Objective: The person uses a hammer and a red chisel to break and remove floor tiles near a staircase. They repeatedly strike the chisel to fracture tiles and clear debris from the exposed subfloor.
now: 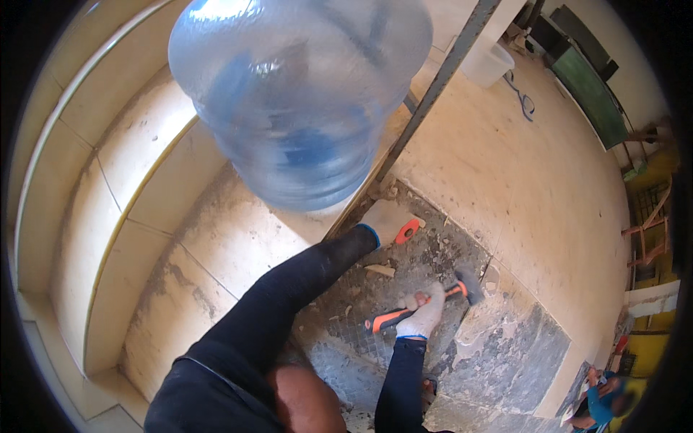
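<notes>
My left hand (386, 219), in a pale work glove with a blue cuff, is closed around a chisel. Only the chisel's round red guard (407, 232) shows, and its blade is hidden. My right hand (426, 310), gloved the same way, grips a hammer (393, 318) by its orange and black handle. The dark hammer head (469, 286) points right, below and to the right of the chisel, apart from it. Under both hands lies a rough grey patch of floor (346, 303) with its tiles gone. A loose tile shard (380, 270) rests between the hands.
A big clear water bottle (303, 108) fills the upper middle, beside a slanting metal bar (440, 86). Tiled steps (151, 216) rise at left. A white bucket (489, 66) and a blue cord (525, 105) are far right. Another person (605, 400) is low at the right rim.
</notes>
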Demonstrator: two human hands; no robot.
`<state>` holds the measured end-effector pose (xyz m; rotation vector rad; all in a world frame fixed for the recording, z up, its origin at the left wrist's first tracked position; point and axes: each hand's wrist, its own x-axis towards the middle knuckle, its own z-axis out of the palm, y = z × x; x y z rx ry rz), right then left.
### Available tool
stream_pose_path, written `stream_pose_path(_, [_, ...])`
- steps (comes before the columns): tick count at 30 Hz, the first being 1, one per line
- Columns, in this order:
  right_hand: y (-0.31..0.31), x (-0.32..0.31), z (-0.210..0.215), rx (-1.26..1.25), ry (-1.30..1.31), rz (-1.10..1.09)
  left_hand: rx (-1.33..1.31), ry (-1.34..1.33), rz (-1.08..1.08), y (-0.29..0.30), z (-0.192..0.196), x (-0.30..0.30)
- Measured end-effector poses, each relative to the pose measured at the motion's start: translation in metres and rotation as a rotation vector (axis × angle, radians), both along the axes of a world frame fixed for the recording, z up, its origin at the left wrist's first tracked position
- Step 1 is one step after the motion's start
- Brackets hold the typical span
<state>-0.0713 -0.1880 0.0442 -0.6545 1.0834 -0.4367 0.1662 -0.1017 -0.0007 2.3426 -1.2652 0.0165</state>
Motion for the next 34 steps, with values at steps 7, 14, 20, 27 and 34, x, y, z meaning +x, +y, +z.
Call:
stream_pose_path(7, [0.05,0.052,-0.024,-0.253,0.072,-0.214,0.019,0.04,-0.004,-0.005,-0.005,0.007])
stream_pose_path(14, [0.035,0.023,-0.012,-0.02,0.118,0.236,0.083,0.003,-0.032,0.001,0.009,0.002])
stream_pose_path(20, [0.021,0.004,-0.007,0.014,0.213,0.091,0.049,-0.224,-0.318,-0.004,0.009,-0.029])
stream_pose_path(27, [0.031,-0.012,-0.007,0.107,0.166,0.19,0.041,-0.035,-0.019,0.005,-0.001,-0.013])
stream_pose_path(34, [0.027,-0.017,-0.012,0.138,0.168,0.277,0.231,0.112,-0.067,-0.001,0.014,-0.007])
